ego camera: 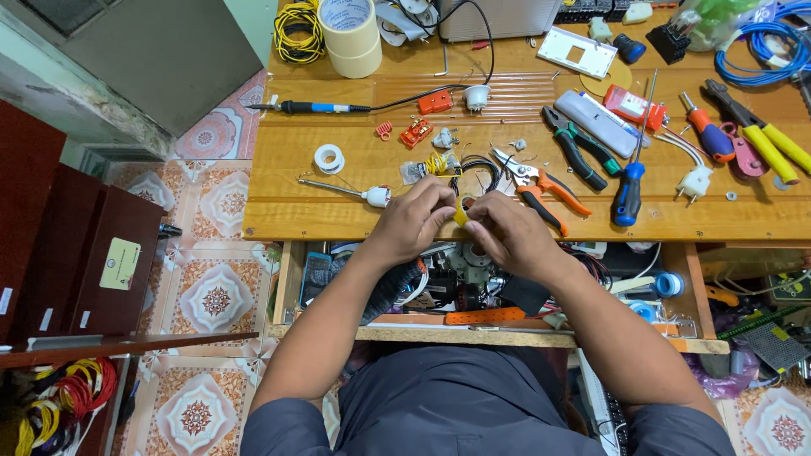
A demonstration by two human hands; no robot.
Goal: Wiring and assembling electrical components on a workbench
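Yellow part pinched between both hands at wooden bench edge, tools crowding behind

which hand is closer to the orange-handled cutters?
Right. The right hand sits just left of the cutters, nearly touching their handles. The left hand is farther left, beyond the small yellow piece both hands pinch.

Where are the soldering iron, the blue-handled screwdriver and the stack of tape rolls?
soldering iron (317, 107): head view, on its blue grip.
blue-handled screwdriver (628, 193): head view, on its handle.
stack of tape rolls (351, 38): head view, on its side.
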